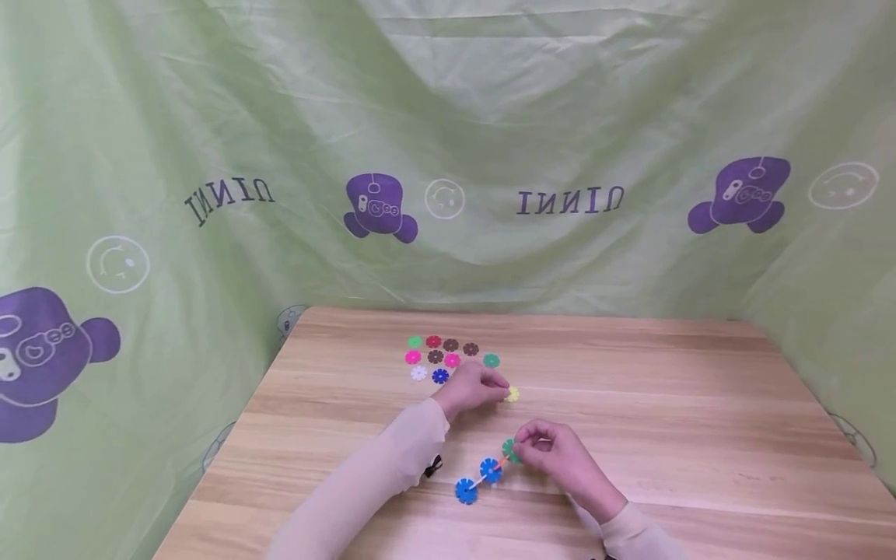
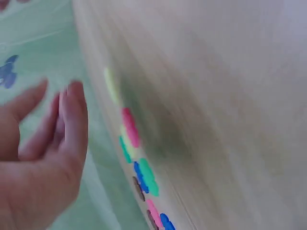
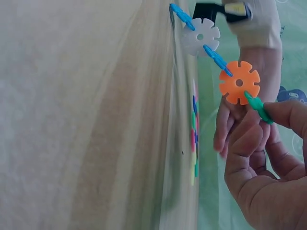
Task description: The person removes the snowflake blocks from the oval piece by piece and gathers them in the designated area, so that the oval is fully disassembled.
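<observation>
My right hand [image 1: 570, 463] pinches a green notched plastic disc [image 3: 259, 109] between thumb and fingers. From that disc extends a chain of interlocked discs: an orange disc [image 3: 239, 83], a blue disc [image 1: 491, 470], a white disc [image 3: 200, 37] and another blue disc [image 1: 466, 491] at the end. Farther forward, my left hand [image 1: 472, 387] reaches over the table, its fingertips beside a yellow disc [image 1: 513, 394]. In the left wrist view its thumb and fingers stand apart with nothing between them. Some loose discs are partly hidden behind this hand in the head view.
Loose flat discs lie in rough rows on the wooden table [image 1: 672, 404], among them a red disc [image 1: 433, 341], a white disc [image 1: 418, 373], a dark blue disc [image 1: 440, 376] and a green disc [image 1: 491, 361]. A green printed curtain [image 1: 476, 264] surrounds the table's back and sides.
</observation>
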Demonstrator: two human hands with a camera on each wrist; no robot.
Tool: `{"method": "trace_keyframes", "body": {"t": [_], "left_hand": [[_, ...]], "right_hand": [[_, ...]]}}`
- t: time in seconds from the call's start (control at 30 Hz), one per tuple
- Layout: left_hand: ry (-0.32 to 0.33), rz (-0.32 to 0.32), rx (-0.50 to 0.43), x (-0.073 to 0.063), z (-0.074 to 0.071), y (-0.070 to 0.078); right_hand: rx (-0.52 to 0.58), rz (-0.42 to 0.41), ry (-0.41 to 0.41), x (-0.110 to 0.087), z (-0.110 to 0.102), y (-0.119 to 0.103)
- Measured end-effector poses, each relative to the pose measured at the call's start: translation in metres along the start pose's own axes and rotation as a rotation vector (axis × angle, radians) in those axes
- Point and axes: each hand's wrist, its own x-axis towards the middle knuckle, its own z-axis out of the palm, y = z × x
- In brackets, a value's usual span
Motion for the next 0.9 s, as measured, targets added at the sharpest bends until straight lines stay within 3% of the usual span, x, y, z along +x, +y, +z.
{"method": "trace_keyframes", "body": {"t": [0.17, 0.33, 0.47, 0.7, 0.9], "left_hand": [[-0.236, 0.061, -0.057, -0.025, -0.004, 0.000], [-0.316, 0.117, -0.045, -0.042, -0.002, 0.001], [-0.316, 0.136, -0.023, -0.051, 0.000, 0.005], [-0.230, 0.126, 0.025, -0.060, 0.007, 0.006], [-0.141, 0.081, -0.096, -0.064, 0.009, 0.003]], "right_hand": [[-0.009, -0.003, -0.002, 0.001, -0.002, -0.003], [0.006, -0.017, -0.021, 0.001, -0.001, -0.004], [0.003, -0.021, -0.015, 0.002, 0.001, -0.004], [0.001, -0.008, 0.033, 0.002, 0.004, -0.008], [0.006, 0.012, 0.026, 0.003, 0.008, -0.005]]}}
